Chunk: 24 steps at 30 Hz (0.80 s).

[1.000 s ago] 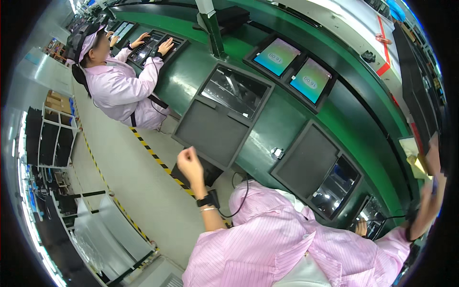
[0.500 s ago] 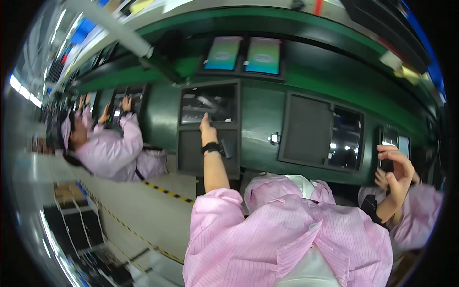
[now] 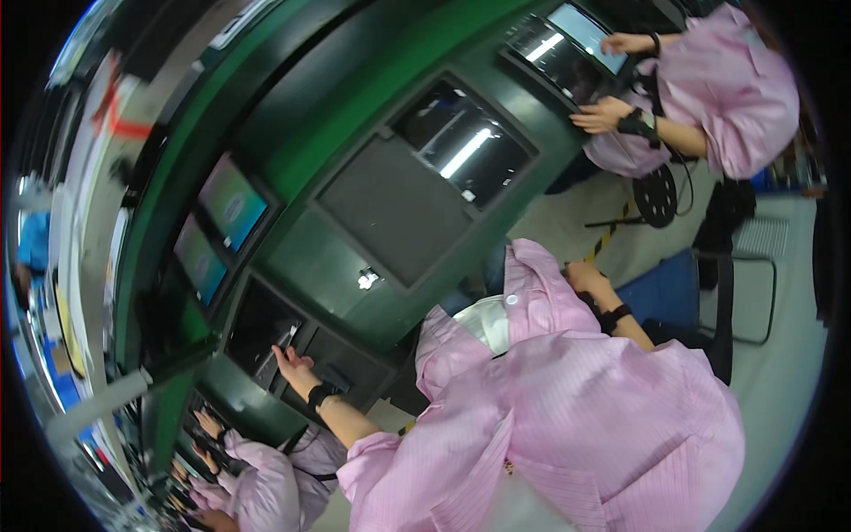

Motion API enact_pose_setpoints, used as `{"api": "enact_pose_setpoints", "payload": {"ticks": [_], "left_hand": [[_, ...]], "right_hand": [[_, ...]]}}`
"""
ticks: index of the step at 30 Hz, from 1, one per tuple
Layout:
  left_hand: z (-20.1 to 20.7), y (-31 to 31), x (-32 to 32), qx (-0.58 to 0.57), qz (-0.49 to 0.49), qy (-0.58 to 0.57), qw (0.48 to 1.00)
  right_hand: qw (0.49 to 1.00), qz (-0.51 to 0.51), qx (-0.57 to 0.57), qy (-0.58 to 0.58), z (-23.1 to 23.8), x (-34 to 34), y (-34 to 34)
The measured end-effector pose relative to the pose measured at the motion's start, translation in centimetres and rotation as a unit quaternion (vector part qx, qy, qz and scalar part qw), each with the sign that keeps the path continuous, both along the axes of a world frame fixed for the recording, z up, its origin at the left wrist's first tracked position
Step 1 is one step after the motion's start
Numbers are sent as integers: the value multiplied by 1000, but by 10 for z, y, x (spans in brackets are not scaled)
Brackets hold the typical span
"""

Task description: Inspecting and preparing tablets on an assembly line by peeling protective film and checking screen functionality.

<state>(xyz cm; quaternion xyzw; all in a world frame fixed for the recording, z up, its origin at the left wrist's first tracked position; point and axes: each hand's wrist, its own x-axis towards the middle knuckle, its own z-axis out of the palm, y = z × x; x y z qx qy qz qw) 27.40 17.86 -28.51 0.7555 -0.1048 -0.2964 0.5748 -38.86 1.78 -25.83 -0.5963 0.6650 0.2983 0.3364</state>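
Observation:
My left hand (image 3: 295, 369) reaches out at the lower left with its fingers spread and nothing in them. It is over the edge of a dark tray whose glossy black screen panel (image 3: 257, 324) lies beside its fingertips. The tray's grey half (image 3: 341, 359) lies by my wrist, which wears a black band. My right hand (image 3: 585, 278) is at the right, close to my pink sleeve, apart from the bench. Its fingers are turned away and partly hidden. Nearest the middle is a second tray (image 3: 390, 208), with a grey pad and a glossy black panel (image 3: 470, 146).
Two lit tablets (image 3: 232, 199) with green-blue screens stand in a holder on the green bench (image 3: 306, 257). A small white item (image 3: 368, 277) lies between the trays. Co-workers in pink work at upper right and lower left. A blue chair (image 3: 660, 288) stands behind right. A grey post (image 3: 97, 408) crosses lower left.
The whole view has rotated, so the bench now runs diagonally. My right hand has dropped from its raised position toward my side. My left hand remains by the same tray, fingers more spread.

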Motion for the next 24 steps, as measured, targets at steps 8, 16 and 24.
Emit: {"api": "enact_pose_setpoints", "payload": {"ticks": [8, 16, 24], "left_hand": [[-4, -5, 8, 58, -29, -118, 991], [-30, 11, 31, 171, 43, -136, 975], [-31, 15, 39, 56, 336, 49, 939]], "right_hand": [[934, -291, 157, -136, -100, -72, 177], [926, -332, 127, -129, -184, -132, 95], [928, -256, -205, -175, -246, -194, -142]]}}
